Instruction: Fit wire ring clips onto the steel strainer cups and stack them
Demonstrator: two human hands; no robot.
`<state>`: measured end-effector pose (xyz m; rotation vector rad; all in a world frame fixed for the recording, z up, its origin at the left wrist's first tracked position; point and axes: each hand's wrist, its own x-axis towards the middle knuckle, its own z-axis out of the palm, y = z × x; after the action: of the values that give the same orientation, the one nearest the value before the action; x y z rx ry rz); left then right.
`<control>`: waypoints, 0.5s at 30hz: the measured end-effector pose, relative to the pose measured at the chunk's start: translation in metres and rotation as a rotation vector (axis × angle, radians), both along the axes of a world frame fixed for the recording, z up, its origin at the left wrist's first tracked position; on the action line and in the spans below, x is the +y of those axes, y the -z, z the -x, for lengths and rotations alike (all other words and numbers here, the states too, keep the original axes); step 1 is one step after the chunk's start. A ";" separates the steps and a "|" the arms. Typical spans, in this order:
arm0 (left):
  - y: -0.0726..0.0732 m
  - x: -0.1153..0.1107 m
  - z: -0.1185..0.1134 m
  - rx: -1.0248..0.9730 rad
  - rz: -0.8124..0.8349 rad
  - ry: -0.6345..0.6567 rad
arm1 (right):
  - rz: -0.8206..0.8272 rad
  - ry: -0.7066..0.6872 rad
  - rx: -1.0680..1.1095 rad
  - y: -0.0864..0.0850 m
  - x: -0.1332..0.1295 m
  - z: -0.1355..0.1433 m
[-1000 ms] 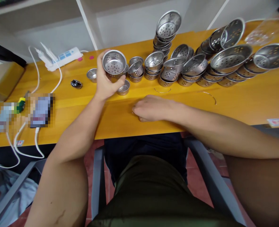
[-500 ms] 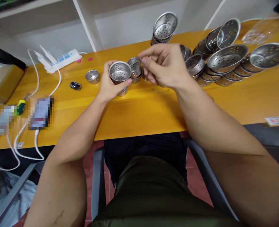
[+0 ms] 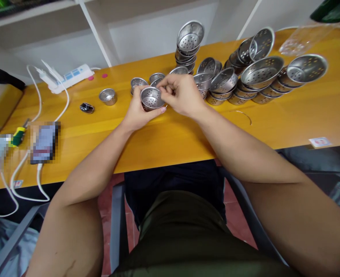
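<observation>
A small perforated metal cup (image 3: pixel 152 99) is gripped in my left hand (image 3: pixel 137 109), its mouth tipped up toward me. At the cup's right rim, my right hand (image 3: pixel 181 94) has thumb and fingers pinched together. What looks like a thin metal wire shows just below those fingertips; most of it is hidden. Close behind the hands stand more small perforated cups (image 3: pixel 138 82), partly covered by my fingers. Farther left, a single small cup (image 3: pixel 108 96) sits on the table. A thin curved wire (image 3: pixel 245 113) lies to the right of my right hand.
Nested stacks of perforated cups (image 3: pixel 262 71) fill the table's (image 3: pixel 164 146) back right, with a tall stack (image 3: pixel 190 36) behind my right hand. At left are a power strip (image 3: pixel 72 79), a phone (image 3: pixel 44 142), white cables, a screwdriver (image 3: pixel 18 136) and a small black object (image 3: pixel 87 108).
My right hand has moved left and down to the rim of the held cup. The cup has shifted slightly right and down. The camera view has turned a little.
</observation>
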<state>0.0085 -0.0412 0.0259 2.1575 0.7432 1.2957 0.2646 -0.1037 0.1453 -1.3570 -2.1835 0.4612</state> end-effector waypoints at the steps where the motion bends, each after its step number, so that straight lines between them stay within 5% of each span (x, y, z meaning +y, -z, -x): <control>1: 0.000 0.000 0.000 -0.001 -0.005 0.001 | 0.001 -0.005 -0.003 0.000 -0.001 0.000; 8: -0.003 -0.002 0.003 0.073 0.078 -0.019 | -0.005 0.001 0.074 0.004 -0.001 0.001; 15: 0.003 0.008 0.006 0.087 0.008 0.058 | -0.160 -0.098 0.436 0.042 0.026 0.002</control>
<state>0.0023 -0.0334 0.0225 2.2245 0.7127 1.1737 0.2622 -0.0781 0.1035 -0.9619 -1.8843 0.5479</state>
